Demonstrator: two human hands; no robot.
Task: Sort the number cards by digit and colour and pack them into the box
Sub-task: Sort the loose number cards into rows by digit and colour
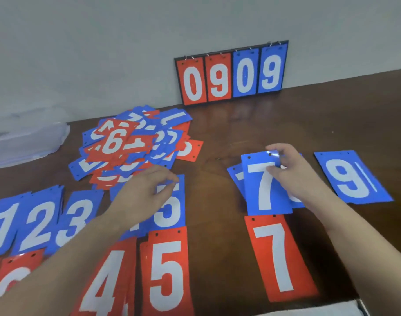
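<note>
Blue 7 card (267, 185) in right hand (290, 169)

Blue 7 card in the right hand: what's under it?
Under the blue 7 card, more blue cards fan out: one shows a 7's corner; the right hand hides the others' digits.
</note>
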